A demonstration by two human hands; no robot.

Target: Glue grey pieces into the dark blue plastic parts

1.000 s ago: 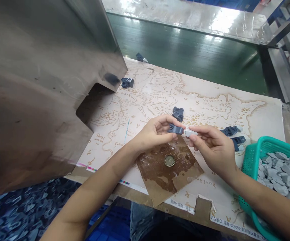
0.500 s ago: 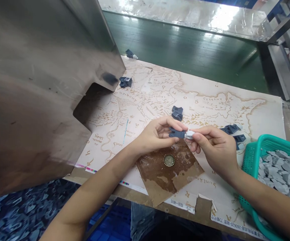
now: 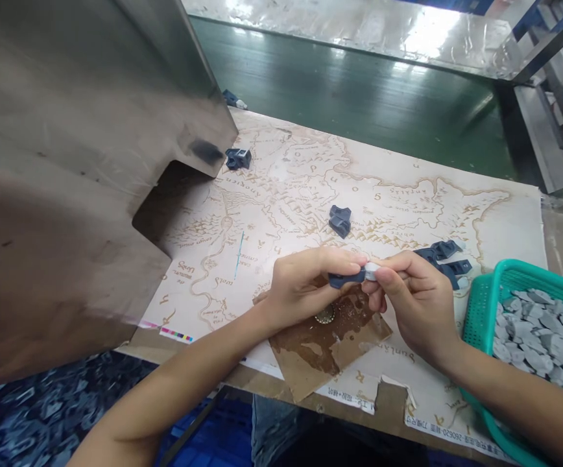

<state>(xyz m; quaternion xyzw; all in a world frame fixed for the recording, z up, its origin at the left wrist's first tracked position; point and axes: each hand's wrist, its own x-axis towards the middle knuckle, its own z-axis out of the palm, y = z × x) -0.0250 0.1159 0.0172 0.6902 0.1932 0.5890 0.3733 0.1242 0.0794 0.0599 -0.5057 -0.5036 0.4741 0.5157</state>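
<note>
My left hand [image 3: 305,279] is closed on a dark blue-grey plastic part [image 3: 347,280], its fingers along the top and side. My right hand [image 3: 415,292] pinches a small light-grey plastic piece [image 3: 371,271] between thumb and forefinger. The two pieces meet end to end between my hands; fingertips partly cover the joint. Both are held over a brown square sheet [image 3: 311,363] with a round metal disc [image 3: 325,316] on it, partly behind my left hand. Beyond my hands lies another dark plastic part [image 3: 340,221] on the map-printed paper [image 3: 281,175].
Several dark parts [image 3: 449,263] with pale ends lie near the green basket [image 3: 498,292] of light-grey pieces at right. A large metal chute [image 3: 91,162] blocks the left side. Another dark part [image 3: 238,159] sits by its edge. A green conveyor belt [image 3: 359,91] runs behind.
The pale piece now sits flush against the dark part, where a narrow neck showed between them before. My left hand has turned and lowered slightly. The view has shifted a little.
</note>
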